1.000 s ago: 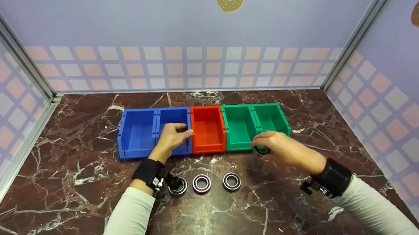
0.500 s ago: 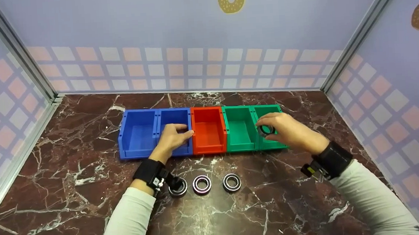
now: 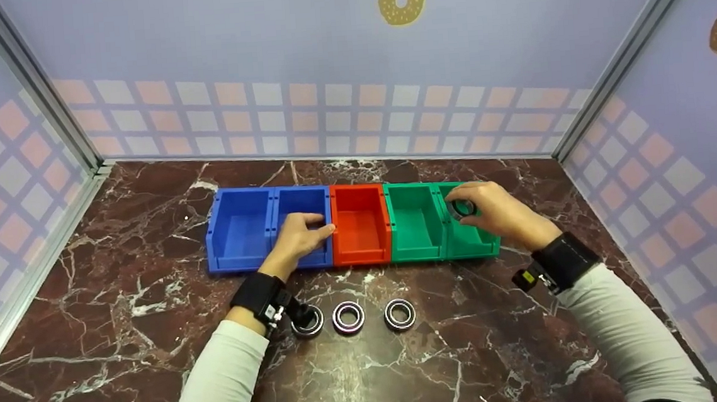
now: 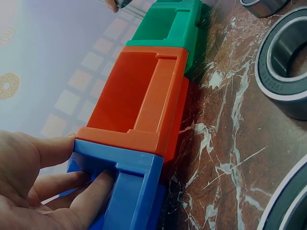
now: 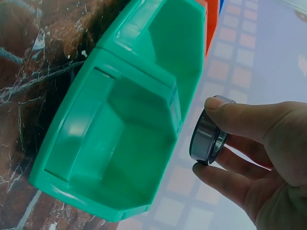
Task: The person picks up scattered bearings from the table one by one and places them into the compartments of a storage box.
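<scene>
My right hand (image 3: 501,213) pinches a dark ring-shaped bearing (image 5: 205,139) between thumb and fingers. It holds the bearing above the rightmost green bin (image 5: 62,158), apart from its walls. My left hand (image 3: 298,237) is at the inner blue bin (image 4: 129,196). Its fingers reach inside that bin while the thumb lies on the rim where it meets the red bin (image 3: 362,251), gripping the side wall.
Three bearings lie on the marble table (image 3: 458,358) in front of the bins: a left one (image 3: 319,327) partly behind the left wrist camera, a middle one (image 3: 337,321), a right one (image 3: 389,318). Another blue bin (image 3: 240,263) and green bin (image 3: 418,253) complete the row.
My right hand has lifted the bearing from in front of the green bins up and back, over the rightmost one. The left hand keeps its place on the blue bin.
</scene>
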The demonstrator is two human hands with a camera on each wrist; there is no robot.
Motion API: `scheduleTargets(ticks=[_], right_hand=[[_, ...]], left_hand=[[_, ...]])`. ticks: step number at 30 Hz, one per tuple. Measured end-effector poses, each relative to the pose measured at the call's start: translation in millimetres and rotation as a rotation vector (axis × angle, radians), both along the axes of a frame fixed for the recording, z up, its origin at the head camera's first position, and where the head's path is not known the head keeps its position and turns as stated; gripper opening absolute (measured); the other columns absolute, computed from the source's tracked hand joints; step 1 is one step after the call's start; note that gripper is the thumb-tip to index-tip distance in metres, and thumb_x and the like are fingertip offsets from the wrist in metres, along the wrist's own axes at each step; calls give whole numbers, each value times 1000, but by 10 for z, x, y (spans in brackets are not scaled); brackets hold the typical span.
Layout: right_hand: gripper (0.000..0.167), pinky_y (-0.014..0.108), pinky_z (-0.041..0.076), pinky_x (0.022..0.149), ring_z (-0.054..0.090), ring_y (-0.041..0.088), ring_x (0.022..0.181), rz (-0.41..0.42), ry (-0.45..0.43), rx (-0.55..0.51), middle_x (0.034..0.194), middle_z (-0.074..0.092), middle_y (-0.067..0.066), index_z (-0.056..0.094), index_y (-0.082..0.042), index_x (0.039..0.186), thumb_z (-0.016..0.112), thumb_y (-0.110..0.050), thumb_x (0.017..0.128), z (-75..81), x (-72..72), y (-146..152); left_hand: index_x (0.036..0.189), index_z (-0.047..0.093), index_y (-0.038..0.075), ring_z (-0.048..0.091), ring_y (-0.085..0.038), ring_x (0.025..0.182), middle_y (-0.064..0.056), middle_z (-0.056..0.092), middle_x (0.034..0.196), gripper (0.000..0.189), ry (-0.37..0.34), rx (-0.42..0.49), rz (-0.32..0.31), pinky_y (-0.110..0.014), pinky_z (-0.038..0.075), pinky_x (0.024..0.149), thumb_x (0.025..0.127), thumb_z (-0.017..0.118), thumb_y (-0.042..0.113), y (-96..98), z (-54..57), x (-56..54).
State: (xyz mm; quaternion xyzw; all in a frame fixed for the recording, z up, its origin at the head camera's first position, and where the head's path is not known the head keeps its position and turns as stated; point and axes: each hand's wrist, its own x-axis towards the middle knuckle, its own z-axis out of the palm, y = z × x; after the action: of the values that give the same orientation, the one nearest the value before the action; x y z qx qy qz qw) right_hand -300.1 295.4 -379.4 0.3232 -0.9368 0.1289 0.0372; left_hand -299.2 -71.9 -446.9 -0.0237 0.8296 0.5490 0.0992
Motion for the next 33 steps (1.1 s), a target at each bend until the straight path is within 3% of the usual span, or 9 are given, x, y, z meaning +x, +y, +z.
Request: scheduleTargets(ticks=[12,20,28,33], right_hand=[[47,46,55,93,62,36,113,-46,-25,-4,125,65,18,64,-5,126,77,2,81,-99,-133,102],[49,49,54,94,62,38,115,-90,-65,-5,126,65,21,64,-2,127,78,2,80,-227,-241,120],[46,52,54,93,63,39,113,-113,-94,-12,123,66,23,66,0,124,78,2,80,-366,-332,135],[46,59,46,104,63,40,113,-130,-109,-13,123,66,23,66,0,124,77,2,80,-425,-361,134]], left_hand=[[136,55,-5,70,-24,90,-25,53,143,50,48,14,-7,-24,56,75,92,68,16,-3,-10,16],[136,56,-4,67,-24,98,-23,53,143,51,39,7,2,-25,57,80,92,69,18,-5,-28,17],[136,56,-4,65,-19,89,-22,54,143,51,27,10,1,-21,54,75,92,69,17,-11,-12,28],[136,56,-3,64,-17,86,-21,55,142,51,26,11,3,-20,52,71,92,69,18,-9,-15,27]])
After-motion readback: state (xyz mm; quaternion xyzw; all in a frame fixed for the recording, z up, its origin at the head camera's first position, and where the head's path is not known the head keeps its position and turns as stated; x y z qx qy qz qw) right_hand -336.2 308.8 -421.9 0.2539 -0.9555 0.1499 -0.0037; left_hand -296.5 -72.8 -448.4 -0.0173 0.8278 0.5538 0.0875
